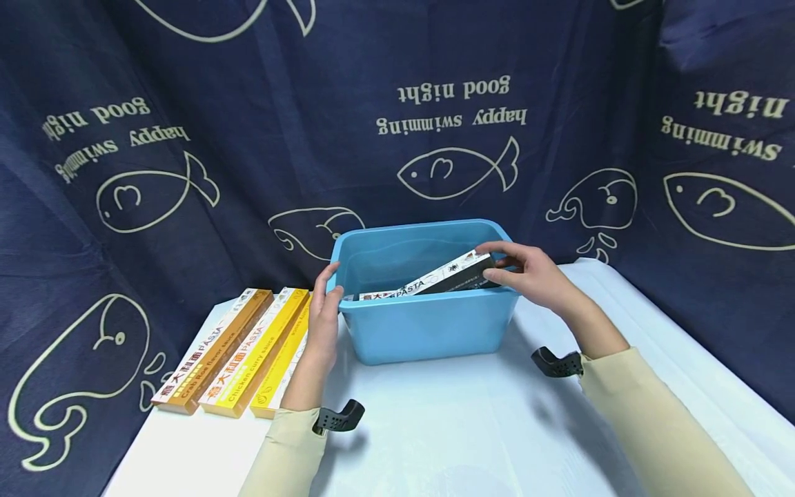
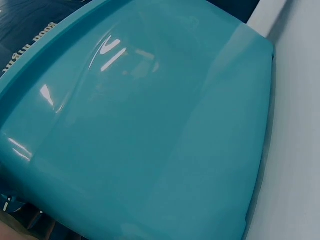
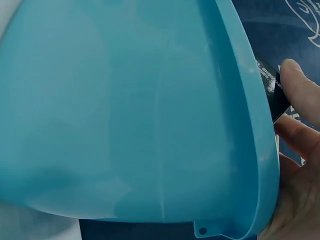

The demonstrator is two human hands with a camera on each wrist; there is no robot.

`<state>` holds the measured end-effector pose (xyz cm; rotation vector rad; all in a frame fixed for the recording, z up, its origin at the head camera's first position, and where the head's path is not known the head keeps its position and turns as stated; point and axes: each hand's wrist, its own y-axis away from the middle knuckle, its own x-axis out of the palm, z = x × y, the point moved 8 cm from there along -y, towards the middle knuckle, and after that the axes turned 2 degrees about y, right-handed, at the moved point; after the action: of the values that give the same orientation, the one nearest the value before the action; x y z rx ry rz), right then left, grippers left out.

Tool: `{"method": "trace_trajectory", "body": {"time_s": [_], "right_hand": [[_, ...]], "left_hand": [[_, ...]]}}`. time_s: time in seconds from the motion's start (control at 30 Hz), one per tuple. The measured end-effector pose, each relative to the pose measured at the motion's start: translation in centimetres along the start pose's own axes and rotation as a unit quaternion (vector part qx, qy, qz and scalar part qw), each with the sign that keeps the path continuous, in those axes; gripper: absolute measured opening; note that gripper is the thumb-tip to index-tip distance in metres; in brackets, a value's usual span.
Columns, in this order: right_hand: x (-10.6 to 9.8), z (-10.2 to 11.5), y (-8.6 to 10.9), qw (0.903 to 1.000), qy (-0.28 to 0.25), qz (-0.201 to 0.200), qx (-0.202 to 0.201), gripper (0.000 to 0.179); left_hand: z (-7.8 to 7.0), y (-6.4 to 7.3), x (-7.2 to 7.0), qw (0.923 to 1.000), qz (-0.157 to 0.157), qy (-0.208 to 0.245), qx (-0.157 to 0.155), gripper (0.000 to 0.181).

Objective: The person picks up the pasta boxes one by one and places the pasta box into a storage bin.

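Note:
A blue plastic bin stands upright on the table. My left hand holds its left rim, thumb and fingers at the edge. Inside the bin, a black-and-white pasta box lies tilted, its right end raised near the rim. My right hand grips that raised end between thumb and fingers. Another white pasta box shows partly behind the front rim, its lower part hidden. In the right wrist view, the thumb presses the dark box end beyond the bin's rim. The left wrist view shows mostly bin wall.
Left of the bin lie a brown crab roe pasta box, a yellow chicken curry pasta box and a yellow-and-white box, side by side. A dark blue fish-print cloth hangs behind the white table.

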<state>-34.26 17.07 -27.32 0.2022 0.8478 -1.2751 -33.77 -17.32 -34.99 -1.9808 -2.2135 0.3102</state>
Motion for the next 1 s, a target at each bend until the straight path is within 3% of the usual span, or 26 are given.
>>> {"method": "trace_trajectory", "body": {"time_s": [0.27, 0.5, 0.73, 1.0], "right_hand": [[0.3, -0.7, 0.0, 0.9999, 0.003, -0.009, -0.014, 0.042], [0.6, -3.4, 0.3, 0.9994, -0.013, -0.009, 0.029, 0.042], [0.6, -3.5, 0.1, 0.9997, -0.014, -0.015, 0.014, 0.047], [0.5, -3.4, 0.3, 0.9968, -0.037, -0.071, 0.008, 0.053]], "left_hand": [[0.2, 0.0, 0.1, 1.0, -0.001, 0.002, -0.003, 0.049], [0.2, 0.0, 0.2, 1.0, 0.0, 0.002, -0.004, 0.049], [0.2, 0.0, 0.1, 1.0, -0.004, 0.002, -0.002, 0.049], [0.2, -0.1, 0.1, 1.0, -0.003, 0.001, -0.005, 0.048]]}}
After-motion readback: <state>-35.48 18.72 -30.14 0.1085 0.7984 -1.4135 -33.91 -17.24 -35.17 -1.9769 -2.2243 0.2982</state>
